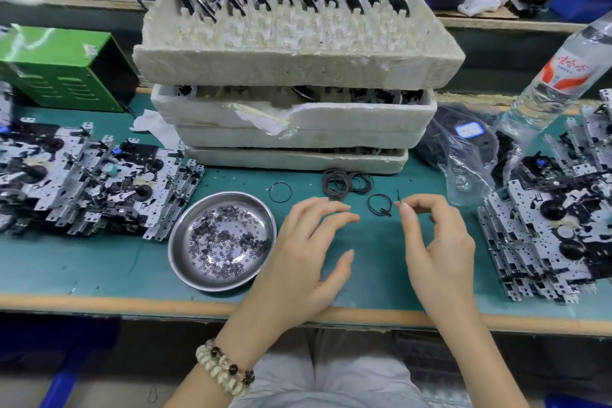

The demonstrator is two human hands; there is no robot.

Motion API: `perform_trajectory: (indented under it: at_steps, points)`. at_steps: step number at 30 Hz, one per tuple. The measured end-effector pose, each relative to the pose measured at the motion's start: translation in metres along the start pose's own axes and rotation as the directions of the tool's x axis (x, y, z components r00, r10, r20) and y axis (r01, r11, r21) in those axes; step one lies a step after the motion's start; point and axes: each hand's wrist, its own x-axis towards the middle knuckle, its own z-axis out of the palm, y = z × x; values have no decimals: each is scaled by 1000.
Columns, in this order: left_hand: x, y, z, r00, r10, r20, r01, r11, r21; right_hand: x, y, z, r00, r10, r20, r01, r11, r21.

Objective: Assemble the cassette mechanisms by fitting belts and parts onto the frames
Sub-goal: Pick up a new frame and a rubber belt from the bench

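My right hand [437, 242] pinches a thin black rubber belt [398, 197] between thumb and forefinger, a short end sticking up above the green mat. My left hand [314, 242] hovers beside it with fingers relaxed and spread, holding nothing. Loose black belts lie just beyond the fingers: a small ring [380, 204], a larger single ring [280, 192] and a bundle of several [344, 183]. Stacks of metal cassette frames lie at the left [99, 185] and at the right [546, 235].
A steel dish [185, 262] with several small black washers sits left of my left hand. Stacked foam trays [291, 63] holding flywheels stand behind. A green metal box [63, 66] is back left; a plastic bag of belts [470, 149] and a water bottle [559, 76] are back right.
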Motion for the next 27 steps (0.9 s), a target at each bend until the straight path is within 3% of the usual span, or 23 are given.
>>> perform_trajectory:
  at_steps: [3, 5, 10, 13, 16, 20, 27]
  points:
    - [-1, -3, -17, 996, 89, -27, -81, 973, 218, -15, -1, 8, 995, -91, 52, 93, 995, -40]
    - [2, -10, -40, 992, 80, -102, -38, 933, 359, -22, 0, 11, 990, -112, 84, 118, 991, -69]
    - [6, -53, -113, 905, -151, -397, 386, 683, 619, -26, 7, 9, 997, -48, 56, 50, 998, -40]
    - [3, -77, -140, 846, -289, -447, 530, 534, 658, -25, 8, 10, 998, -7, 57, 8, 1000, -21]
    - [0, -91, -149, 862, -312, -399, 507, 524, 685, -26, 9, 10, 998, 9, 60, -7, 1000, -24]
    - [-2, -104, -154, 934, -187, -305, 356, 560, 748, -26, 10, 10, 998, 26, 61, -25, 1000, -17]
    - [3, -107, -154, 981, -121, -153, 195, 620, 760, -27, 12, 11, 998, 25, 49, -25, 1000, -17]
